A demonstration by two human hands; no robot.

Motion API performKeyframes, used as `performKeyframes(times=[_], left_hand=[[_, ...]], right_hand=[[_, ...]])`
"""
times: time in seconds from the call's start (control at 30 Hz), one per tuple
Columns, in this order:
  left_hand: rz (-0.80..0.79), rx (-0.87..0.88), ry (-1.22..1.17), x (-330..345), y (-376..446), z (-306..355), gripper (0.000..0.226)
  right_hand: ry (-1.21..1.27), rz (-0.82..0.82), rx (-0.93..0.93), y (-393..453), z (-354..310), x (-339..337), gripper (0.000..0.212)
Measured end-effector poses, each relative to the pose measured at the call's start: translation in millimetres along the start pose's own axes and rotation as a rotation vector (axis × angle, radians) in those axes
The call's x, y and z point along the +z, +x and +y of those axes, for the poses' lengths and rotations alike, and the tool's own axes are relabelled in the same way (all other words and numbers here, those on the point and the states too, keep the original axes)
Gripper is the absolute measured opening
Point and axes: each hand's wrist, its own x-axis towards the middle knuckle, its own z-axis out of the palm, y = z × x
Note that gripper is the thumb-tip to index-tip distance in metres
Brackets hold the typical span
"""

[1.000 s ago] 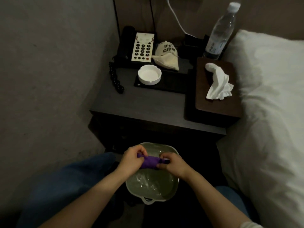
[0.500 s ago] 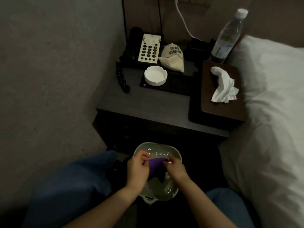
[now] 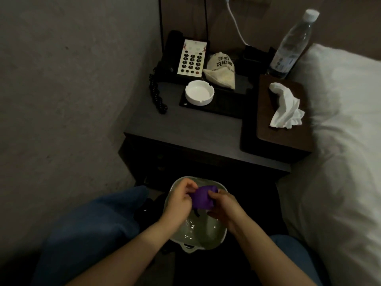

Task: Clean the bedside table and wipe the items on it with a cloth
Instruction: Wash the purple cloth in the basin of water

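Both hands: left hand (image 3: 179, 200) and right hand (image 3: 223, 205) each curled tight round a bunched purple cloth (image 3: 203, 197), low centre of frame.
Below them: pale basin (image 3: 218, 237) holding water.
Bedside table (image 3: 185, 131): mid-frame, bearing white ashtray (image 3: 199, 95), telephone (image 3: 191, 57), tissue box (image 3: 282, 133), water bottle (image 3: 292, 45).

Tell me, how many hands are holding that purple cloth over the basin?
2. The left hand grips the bunched purple cloth on its left side, and the right hand grips its right side, both above the pale round basin of water.
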Motion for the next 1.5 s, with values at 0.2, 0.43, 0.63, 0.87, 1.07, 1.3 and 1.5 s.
performKeyframes(times=[0.2, 0.43, 0.63, 0.87, 1.07, 1.3, 1.5], left_hand=[[-0.241, -0.493, -0.194, -21.6, 33.3, 11.1, 0.038], [-0.706, -0.796, -0.343, -18.1, 25.5, 8.7, 0.055], [-0.886, -0.728, -0.316, -29.5, 31.5, 16.6, 0.057], [-0.791, -0.755, -0.333, -23.0, 25.2, 20.8, 0.039], [-0.911, -0.761, -0.452, -20.9, 15.3, 17.7, 0.059], [-0.854, -0.532, -0.345, -12.8, 11.1, 19.6, 0.024], [-0.608, 0.106, 0.892, -13.0, 19.4, 16.9, 0.038]], right_hand=[[0.137, -0.261, -0.014, -14.9, -23.5, -26.6, 0.021], [-0.154, -0.169, -0.214, -17.9, -32.7, -36.5, 0.038], [-1.101, -0.276, -0.602, -18.7, -32.2, -42.8, 0.080], [-2.054, 0.153, -1.246, -16.4, -35.4, -34.8, 0.042], [-2.015, 0.153, -1.522, -15.0, -45.7, -36.3, 0.020], [-2.199, 0.098, -1.240, -16.3, -56.2, -24.9, 0.021], [-2.083, 0.062, -0.673, -14.3, -45.8, -5.8, 0.032]])
